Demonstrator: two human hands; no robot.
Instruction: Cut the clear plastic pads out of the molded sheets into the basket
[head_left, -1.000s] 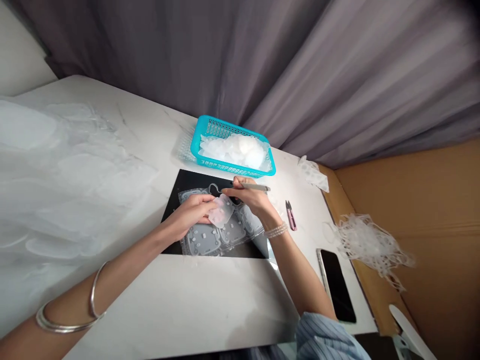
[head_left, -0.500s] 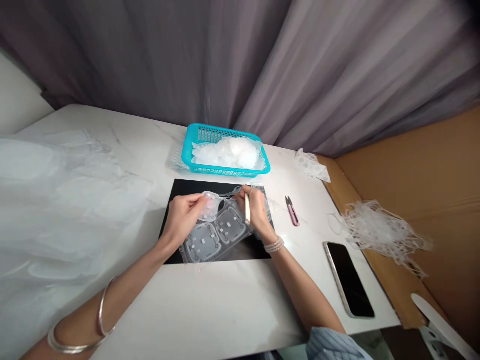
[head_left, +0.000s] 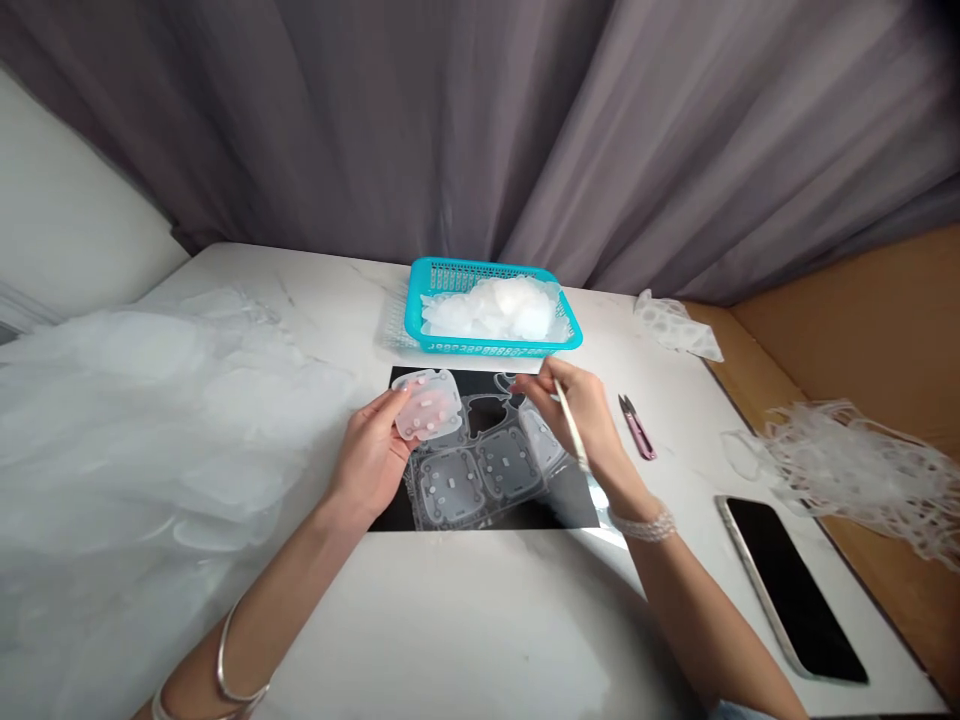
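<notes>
Fingers (head_left: 384, 412) of the left hand (head_left: 367, 460) are clenched around a small clear plastic piece (head_left: 429, 405), holding it up at the top left corner of a black sheet (head_left: 390, 518); this rounded, square piece has small raised studs and a faint pink tint. A thin silver bangle (head_left: 238, 682) circles the left forearm; to the left of that arm, a large heap of clear plastic (head_left: 150, 400) spreads over a white marble table (head_left: 480, 620). A moulded clear plastic tray (head_left: 480, 470) with square pockets and studs lies flat on the black sheet, just beside the held piece; a dark gap (head_left: 487, 412) shows in the tray near its top edge. Behind the sheet sits a turquoise plastic basket (head_left: 487, 265) filled with clear plastic pieces (head_left: 495, 310). The right hand (head_left: 581, 410) hovers over the sheet's right part, its fingertips (head_left: 541, 374) pinching a thin pale stick (head_left: 571, 425) that slants downward; a beaded bracelet (head_left: 641, 525) sits on the right wrist. Farther right lie pink-handled snips (head_left: 636, 428), a crumpled plastic scrap (head_left: 679, 325), a black phone (head_left: 787, 590), and a tangle of clear plastic offcuts (head_left: 855, 470).
</notes>
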